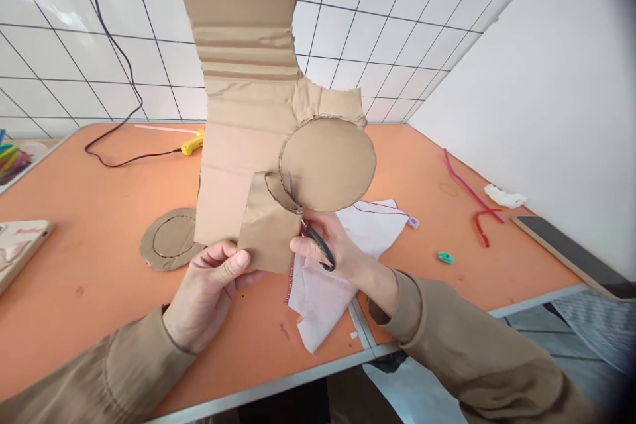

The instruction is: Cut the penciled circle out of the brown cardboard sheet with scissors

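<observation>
A large sheet of brown cardboard stands raised over the table, its lower corner pinched between the thumb and fingers of my left hand. My right hand grips scissors by their black handles. Their blades sit in the cardboard at the lower left edge of a round disc, which is cut around most of its rim. The lower flap of the sheet lies between both hands. Behind the sheet, a round cardboard piece with an inner circle line rests on the table, partly hidden.
A pale cloth with red stitching lies beneath my right hand. Further back is a yellow glue gun with a black cord. To the right are a phone, pipe cleaners, a teal bit and white tissue.
</observation>
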`<action>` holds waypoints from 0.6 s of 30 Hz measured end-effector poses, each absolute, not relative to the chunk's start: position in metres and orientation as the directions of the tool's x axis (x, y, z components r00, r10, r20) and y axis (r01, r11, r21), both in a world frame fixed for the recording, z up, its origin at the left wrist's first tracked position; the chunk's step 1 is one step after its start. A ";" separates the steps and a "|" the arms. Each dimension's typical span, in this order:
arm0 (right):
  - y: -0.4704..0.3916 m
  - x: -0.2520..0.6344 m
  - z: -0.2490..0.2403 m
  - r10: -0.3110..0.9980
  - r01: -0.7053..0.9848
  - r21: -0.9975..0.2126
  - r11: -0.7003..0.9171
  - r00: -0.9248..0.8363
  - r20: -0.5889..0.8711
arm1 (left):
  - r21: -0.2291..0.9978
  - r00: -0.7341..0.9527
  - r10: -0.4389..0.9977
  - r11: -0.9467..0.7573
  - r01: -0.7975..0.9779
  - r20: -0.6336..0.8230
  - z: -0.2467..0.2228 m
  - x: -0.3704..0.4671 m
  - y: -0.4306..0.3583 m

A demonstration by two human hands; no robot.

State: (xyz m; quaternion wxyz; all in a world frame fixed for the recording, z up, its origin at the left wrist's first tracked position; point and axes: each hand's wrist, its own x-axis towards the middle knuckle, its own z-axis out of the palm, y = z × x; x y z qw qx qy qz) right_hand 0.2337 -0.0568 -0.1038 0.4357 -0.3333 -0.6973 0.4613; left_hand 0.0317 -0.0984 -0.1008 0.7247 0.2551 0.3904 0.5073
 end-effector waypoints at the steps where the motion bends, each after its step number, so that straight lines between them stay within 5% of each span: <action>1: -0.056 0.235 -0.103 0.864 0.071 -0.929 0.363 -0.400 0.307 | 0.768 0.178 0.933 0.359 -0.531 -0.314 -0.101 0.031 -0.099; 18: -0.057 0.240 -0.098 0.853 0.072 -0.927 0.367 -0.425 0.305 | 0.777 0.135 0.926 0.370 -0.509 -0.353 -0.098 0.032 -0.103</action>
